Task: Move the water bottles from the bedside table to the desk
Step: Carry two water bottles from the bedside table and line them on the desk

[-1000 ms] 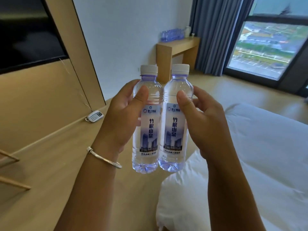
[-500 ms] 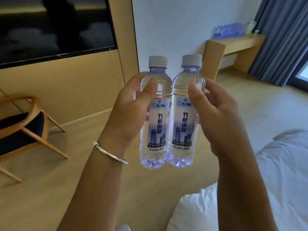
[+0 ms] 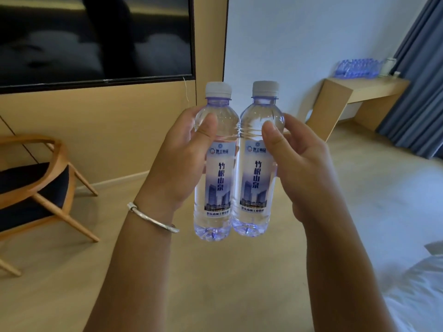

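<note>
Two clear water bottles with white caps and purple labels stand upright side by side in front of me, touching. My left hand [image 3: 177,161] grips the left bottle [image 3: 217,178], thumb across its shoulder. My right hand [image 3: 302,164] grips the right bottle [image 3: 257,173] the same way. Both are carried in the air above the floor. The wooden desk [image 3: 374,88] stands far off at the upper right against the white wall, with several more bottles [image 3: 357,67] in a row on it.
A wooden armchair [image 3: 36,185] with a dark seat stands at the left. A dark TV screen [image 3: 96,37] hangs on the wood-panelled wall. The white bed [image 3: 417,293] fills the lower right corner. Blue curtains [image 3: 422,87] hang beside the desk.
My view has turned left: the window and most of the bed have left the frame, the chair and TV have come in. Both hands keep the same hold on the bottles.
</note>
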